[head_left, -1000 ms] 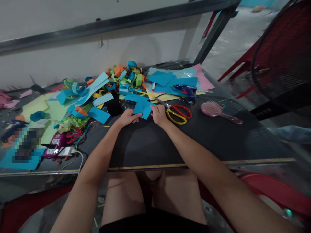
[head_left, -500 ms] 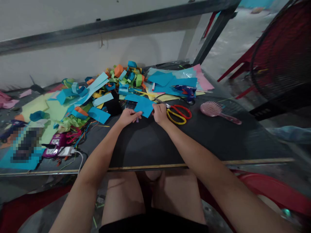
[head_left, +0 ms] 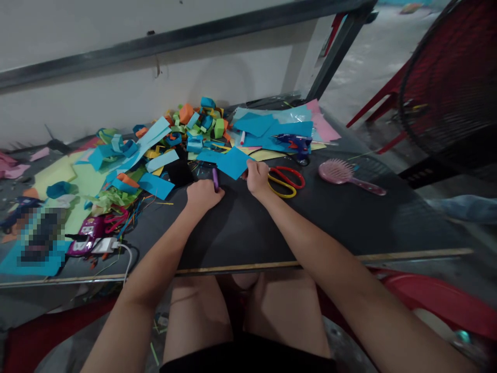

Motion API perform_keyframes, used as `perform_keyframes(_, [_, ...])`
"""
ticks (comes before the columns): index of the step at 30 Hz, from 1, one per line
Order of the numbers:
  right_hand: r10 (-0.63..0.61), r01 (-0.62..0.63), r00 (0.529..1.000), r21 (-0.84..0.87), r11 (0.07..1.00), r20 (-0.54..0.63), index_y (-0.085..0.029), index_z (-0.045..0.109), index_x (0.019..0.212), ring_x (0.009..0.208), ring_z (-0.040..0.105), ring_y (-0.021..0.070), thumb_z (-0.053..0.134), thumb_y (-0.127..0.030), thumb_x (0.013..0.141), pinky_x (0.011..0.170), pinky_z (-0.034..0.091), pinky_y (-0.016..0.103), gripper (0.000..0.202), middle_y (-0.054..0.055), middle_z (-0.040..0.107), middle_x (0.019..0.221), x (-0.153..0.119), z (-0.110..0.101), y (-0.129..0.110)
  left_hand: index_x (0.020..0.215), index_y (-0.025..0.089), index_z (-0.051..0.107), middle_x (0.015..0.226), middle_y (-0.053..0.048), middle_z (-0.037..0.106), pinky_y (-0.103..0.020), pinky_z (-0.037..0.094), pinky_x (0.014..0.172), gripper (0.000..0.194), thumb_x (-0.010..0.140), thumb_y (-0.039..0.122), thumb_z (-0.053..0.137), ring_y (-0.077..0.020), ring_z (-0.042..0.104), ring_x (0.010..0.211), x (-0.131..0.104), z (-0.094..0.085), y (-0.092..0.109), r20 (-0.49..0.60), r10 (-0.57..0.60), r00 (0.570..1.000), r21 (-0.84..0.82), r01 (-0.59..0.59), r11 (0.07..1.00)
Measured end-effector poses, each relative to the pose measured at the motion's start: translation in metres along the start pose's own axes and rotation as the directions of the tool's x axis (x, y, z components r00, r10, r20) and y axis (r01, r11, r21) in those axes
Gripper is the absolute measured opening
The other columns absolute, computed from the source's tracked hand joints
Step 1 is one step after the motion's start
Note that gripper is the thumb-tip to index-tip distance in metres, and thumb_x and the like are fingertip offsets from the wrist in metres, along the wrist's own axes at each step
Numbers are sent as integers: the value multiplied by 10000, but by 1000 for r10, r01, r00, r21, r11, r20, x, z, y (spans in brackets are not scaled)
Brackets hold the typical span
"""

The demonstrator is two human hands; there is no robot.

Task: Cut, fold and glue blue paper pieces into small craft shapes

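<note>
My left hand [head_left: 203, 195] is closed around a slim purple pen-like stick [head_left: 216, 179], which stands upright out of the fist; its exact kind is unclear. A blue square of paper [head_left: 233, 162] is pinched at its right corner by my right hand [head_left: 257, 177], tilted above the dark table [head_left: 233, 233]. Just right of that hand lie scissors [head_left: 289, 181] with one red and one yellow handle, their blades partly hidden. Another blue paper piece [head_left: 207, 156] lies behind the square's left side.
Folded paper pieces [head_left: 186, 113] heap at the back. Coloured sheets and a blue glue gun [head_left: 293, 140] lie behind the scissors. A pink hairbrush [head_left: 337, 172] rests at right. Leftward are a purple device [head_left: 87, 235] and white charger [head_left: 105, 245] with cable. A fan [head_left: 454, 88] stands beyond.
My left hand has let go of the blue paper square and moved slightly down, its fist now around the purple stick. My right hand still holds the paper, which has turned a little.
</note>
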State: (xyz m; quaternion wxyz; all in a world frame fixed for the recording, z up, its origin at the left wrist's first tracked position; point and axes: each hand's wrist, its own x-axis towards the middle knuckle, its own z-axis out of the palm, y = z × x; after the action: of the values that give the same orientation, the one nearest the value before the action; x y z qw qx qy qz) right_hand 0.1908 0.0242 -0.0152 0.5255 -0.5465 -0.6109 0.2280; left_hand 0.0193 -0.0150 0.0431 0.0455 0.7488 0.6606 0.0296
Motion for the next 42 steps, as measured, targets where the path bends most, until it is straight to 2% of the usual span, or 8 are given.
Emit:
perform_keyframes(3, [146, -146, 989, 70, 987, 4, -222, 457, 467, 483, 509, 160, 347, -391, 947, 583, 440, 303, 521, 8, 471, 445, 0, 0, -7, 838, 119, 723, 778, -157, 680, -363, 494, 668, 292, 785, 348, 550, -295, 676, 789, -5, -5, 1, -71, -79, 994, 59, 83, 995])
perform_keyframes(6, [215, -222, 956, 15, 975, 200, -200, 506, 459, 514, 550, 156, 453, -348, 896, 588, 421, 280, 464, 18, 546, 472, 1, -1, -17, 835, 110, 722, 742, -163, 676, -372, 503, 677, 302, 804, 330, 518, -298, 672, 782, -2, -12, -11, -190, -166, 968, 35, 176, 984])
perform_keyframes(12, [141, -77, 933, -201, 977, 331, -192, 527, 463, 532, 536, 147, 526, -379, 844, 587, 353, 278, 425, 22, 589, 512, 1, -5, -27, 924, 88, 694, 844, -206, 691, -432, 523, 724, 317, 835, 295, 471, -339, 655, 879, 19, -15, -62, -423, -358, 833, -69, 364, 929])
perform_keyframes(19, [96, -76, 928, -68, 995, 359, -189, 554, 579, 528, 521, 138, 524, -434, 855, 591, 370, 278, 370, 19, 590, 567, 0, -6, -25, 1127, 194, 675, 1219, -114, 660, -399, 486, 946, 334, 899, 238, 435, -272, 604, 1120, 25, 1, -56, -513, 39, 857, -94, -101, 990])
perform_keyframes(23, [88, -80, 927, -39, 996, 364, -190, 555, 620, 536, 530, 133, 536, -430, 857, 591, 389, 272, 338, 27, 614, 612, 1, -5, -22, 1189, 212, 667, 1117, -84, 716, -330, 533, 850, 364, 913, 222, 431, -232, 656, 1047, 28, 11, -46, -448, 42, 893, -181, -137, 974])
perform_keyframes(28, [98, -99, 937, -14, 995, 335, -196, 523, 624, 496, 523, 121, 519, -430, 882, 574, 399, 267, 348, 11, 607, 596, 2, -3, -18, 1185, 187, 662, 1166, -94, 704, -340, 521, 916, 353, 875, 205, 492, -233, 645, 1103, 31, 18, -49, -448, 227, 865, -109, -305, 946])
perform_keyframes(36, [88, -108, 950, 53, 993, 299, -212, 493, 677, 459, 510, 115, 460, -563, 910, 558, 399, 279, 422, -4, 597, 594, 2, -2, -17, 1366, 193, 513, 1186, -114, 680, -318, 517, 854, 501, 875, 290, 539, -232, 653, 1056, 23, 19, -40, -397, 320, 860, -85, -381, 920])
perform_keyframes(42, [89, -160, 951, 224, 961, 295, -198, 610, 1004, 491, 503, 117, 509, -693, 821, 546, 432, 278, 537, -6, 613, 654, -1, 1, -19, 1025, 175, 663, 924, -100, 714, -276, 477, 765, 281, 927, 357, 472, -197, 665, 899, 23, 24, -34, -488, 205, 849, -136, -306, 942])
